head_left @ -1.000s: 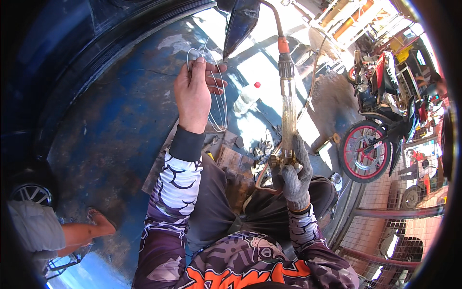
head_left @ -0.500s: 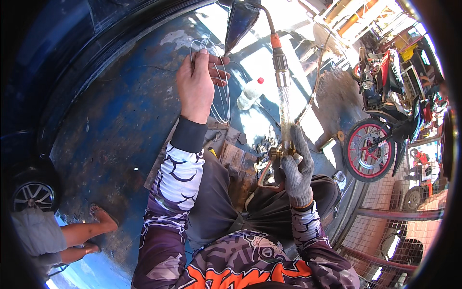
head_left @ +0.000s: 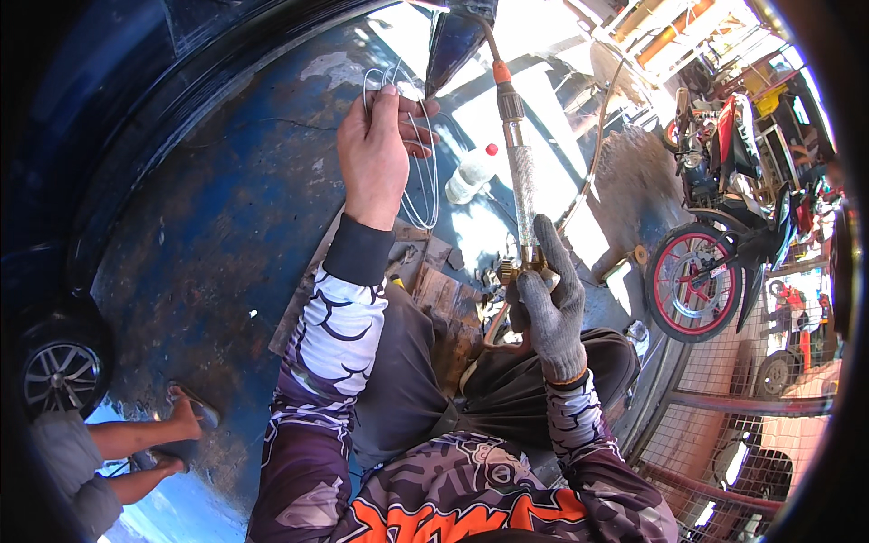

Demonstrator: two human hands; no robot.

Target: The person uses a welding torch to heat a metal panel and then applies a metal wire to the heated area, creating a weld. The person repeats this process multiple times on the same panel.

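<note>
My bare left hand point(head_left: 376, 167) pinches a loose coil of thin silvery wire point(head_left: 435, 185), its loops hanging below the fingers. In my right hand point(head_left: 554, 317), covered by a grey knit glove, is the brass valve end of a gas torch point(head_left: 520, 172). The torch points away from me; past an orange collar its thin bent tube reaches the pointed dark blue panel point(head_left: 450, 50) at the top. Whether the tip touches the panel, I cannot tell; no flame is discernible in the glare. A hose point(head_left: 498, 328) runs down from the torch beside my right hand.
A clear plastic bottle with a red cap point(head_left: 468, 176) stands beyond my hands. Worn wooden boards point(head_left: 444, 303) lie before my knees. At right is a motorcycle point(head_left: 697, 281) with pink-rimmed wheel, near wire mesh fencing point(head_left: 724, 425). A person's legs point(head_left: 149, 439) and a car wheel point(head_left: 63, 376) are at lower left.
The torch has swung left and up at its far end, with my right hand shifting slightly. My left hand and wire moved a little right. The other person's legs shifted left and down.
</note>
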